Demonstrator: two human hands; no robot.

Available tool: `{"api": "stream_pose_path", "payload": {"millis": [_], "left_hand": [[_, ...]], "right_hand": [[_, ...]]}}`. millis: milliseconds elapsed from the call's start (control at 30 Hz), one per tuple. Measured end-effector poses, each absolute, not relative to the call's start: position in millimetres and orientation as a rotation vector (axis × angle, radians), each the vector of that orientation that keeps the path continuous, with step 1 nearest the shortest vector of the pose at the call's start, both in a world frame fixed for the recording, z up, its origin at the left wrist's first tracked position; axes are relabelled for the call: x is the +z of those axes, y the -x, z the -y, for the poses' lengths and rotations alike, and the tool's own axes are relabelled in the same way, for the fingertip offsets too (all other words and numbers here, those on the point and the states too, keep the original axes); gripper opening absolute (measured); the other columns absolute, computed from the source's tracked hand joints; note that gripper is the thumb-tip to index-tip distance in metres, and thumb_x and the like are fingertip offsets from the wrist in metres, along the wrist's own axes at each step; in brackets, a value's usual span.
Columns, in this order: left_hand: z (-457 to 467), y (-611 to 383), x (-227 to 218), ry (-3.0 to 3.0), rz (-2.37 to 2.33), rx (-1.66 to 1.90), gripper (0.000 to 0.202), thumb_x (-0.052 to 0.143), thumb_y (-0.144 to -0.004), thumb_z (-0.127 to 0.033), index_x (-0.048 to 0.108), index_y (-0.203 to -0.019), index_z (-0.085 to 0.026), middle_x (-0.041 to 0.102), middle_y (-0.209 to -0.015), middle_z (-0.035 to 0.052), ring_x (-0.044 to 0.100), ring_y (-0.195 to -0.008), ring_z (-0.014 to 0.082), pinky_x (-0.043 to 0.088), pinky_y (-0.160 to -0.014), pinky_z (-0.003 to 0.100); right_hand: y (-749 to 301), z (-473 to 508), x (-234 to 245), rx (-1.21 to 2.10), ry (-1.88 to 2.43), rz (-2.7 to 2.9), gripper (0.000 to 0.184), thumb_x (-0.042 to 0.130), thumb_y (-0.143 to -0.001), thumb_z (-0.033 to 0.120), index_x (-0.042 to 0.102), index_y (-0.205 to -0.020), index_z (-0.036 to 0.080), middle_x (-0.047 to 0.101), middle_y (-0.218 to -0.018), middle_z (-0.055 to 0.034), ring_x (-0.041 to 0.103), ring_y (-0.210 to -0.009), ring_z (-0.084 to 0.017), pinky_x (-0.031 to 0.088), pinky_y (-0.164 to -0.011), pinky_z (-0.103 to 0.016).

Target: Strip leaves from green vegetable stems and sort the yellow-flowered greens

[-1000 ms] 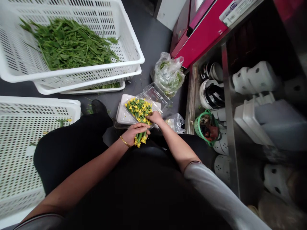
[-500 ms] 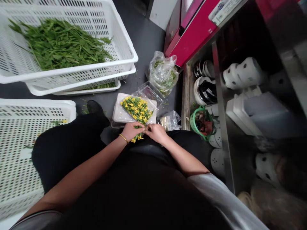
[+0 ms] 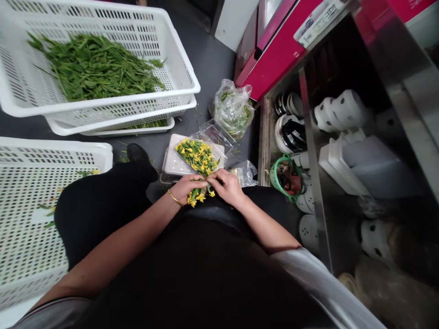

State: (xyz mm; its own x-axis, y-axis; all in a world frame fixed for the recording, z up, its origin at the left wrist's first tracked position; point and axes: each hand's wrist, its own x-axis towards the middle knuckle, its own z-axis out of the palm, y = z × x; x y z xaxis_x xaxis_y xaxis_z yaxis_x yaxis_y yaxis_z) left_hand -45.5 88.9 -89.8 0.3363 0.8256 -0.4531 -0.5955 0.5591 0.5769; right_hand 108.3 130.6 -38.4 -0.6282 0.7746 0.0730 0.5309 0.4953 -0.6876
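My left hand (image 3: 191, 185) is closed around a small bunch of yellow-flowered green stems (image 3: 199, 196), with the blossoms hanging toward my lap. Thumb and fingertips of my right hand (image 3: 227, 186) pinch at the stem ends beside the left fingers; whether a separate stem sits in that pinch is hard to see. Just beyond both hands, more yellow-flowered stems (image 3: 197, 154) are heaped in a clear plastic box whose lid (image 3: 219, 132) stands open. That box rests on a white lidded container (image 3: 171, 160).
Stacked white crates (image 3: 185, 68) with leafy greens (image 3: 99, 68) stand at upper left. Another white crate (image 3: 20, 219) is by my left leg. A plastic bag of greens (image 3: 233, 109) lies ahead. On the right, a metal shelf (image 3: 315, 183) holds containers and a green basket (image 3: 284, 178).
The bunch of flowers in my left hand shows more fully below the fingers. My right hand has turned slightly and its fingers are raised a little. The camera view has shifted slightly.
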Motion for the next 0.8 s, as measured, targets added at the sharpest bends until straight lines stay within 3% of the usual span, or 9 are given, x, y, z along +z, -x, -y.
{"api": "stream_pose_path", "payload": {"millis": [133,233,333,467,633,700,800], "left_hand": [[-87.8,48.7,-80.9,-0.227,-0.817,1.140,0.020,0.074,-0.057,-0.020,0.065,-0.071,-0.011,0.061,-0.055,0.0020,0.055,-0.049,0.0108,0.043,-0.050,0.021],[-82.6,60.6,-70.4,-0.240,-0.866,1.121,0.020,0.075,-0.056,-0.022,0.064,-0.069,-0.012,0.060,-0.054,0.0021,0.054,-0.047,0.0110,0.042,-0.047,0.022],[-70.1,82.2,-55.6,-0.375,-0.962,1.007,0.020,0.076,-0.055,-0.025,0.065,-0.066,-0.014,0.060,-0.051,0.0025,0.053,-0.043,0.0119,0.041,-0.043,0.022],[-47.8,100.2,-37.2,-0.565,-1.177,0.929,0.017,0.078,-0.054,-0.022,0.068,-0.066,-0.015,0.064,-0.058,0.0037,0.057,-0.049,0.0132,0.045,-0.049,0.023],[-35.8,80.8,-29.9,-0.454,-1.238,1.007,0.021,0.079,-0.050,-0.025,0.068,-0.066,-0.016,0.065,-0.061,0.0027,0.058,-0.052,0.0131,0.046,-0.050,0.024],[-35.4,80.0,-25.8,-0.400,-1.251,1.018,0.023,0.079,-0.049,-0.026,0.068,-0.066,-0.016,0.064,-0.058,0.0025,0.057,-0.050,0.0131,0.045,-0.049,0.024],[-28.8,113.6,-12.5,-0.436,-1.285,1.010,0.023,0.079,-0.047,-0.028,0.067,-0.064,-0.017,0.063,-0.057,0.0022,0.056,-0.047,0.0131,0.044,-0.045,0.024]], "right_hand": [[-104.5,-119.6,-33.8,0.827,1.112,2.336,0.021,0.045,-0.088,0.031,0.059,-0.080,0.018,0.061,-0.080,-0.0059,0.056,-0.078,-0.014,0.044,-0.074,-0.025],[-115.5,-128.0,-28.7,0.898,1.216,2.259,0.023,0.045,-0.088,0.033,0.057,-0.079,0.017,0.060,-0.080,-0.0053,0.056,-0.077,-0.014,0.044,-0.074,-0.026],[-128.2,-140.4,-21.8,1.247,1.288,2.232,0.025,0.048,-0.085,0.039,0.056,-0.079,0.016,0.057,-0.069,-0.0008,0.054,-0.061,-0.011,0.043,-0.062,-0.023],[-114.0,-131.2,-19.8,1.629,1.152,2.101,0.032,0.047,-0.085,0.042,0.051,-0.106,0.019,0.057,-0.073,0.0015,0.055,-0.056,-0.009,0.043,-0.056,-0.021],[-71.1,-98.3,-25.0,1.314,0.974,2.277,0.021,0.047,-0.085,0.037,0.055,-0.081,0.018,0.058,-0.072,-0.0003,0.053,-0.066,-0.010,0.041,-0.064,-0.021],[-70.2,-98.3,-26.2,1.189,0.961,2.326,0.021,0.044,-0.087,0.033,0.054,-0.079,0.017,0.059,-0.075,-0.0019,0.053,-0.069,-0.010,0.040,-0.067,-0.021],[-88.3,-121.3,-32.0,1.275,0.966,2.525,0.014,0.048,-0.084,0.026,0.057,-0.083,0.016,0.061,-0.077,-0.0020,0.054,-0.070,-0.010,0.040,-0.068,-0.020]]}}
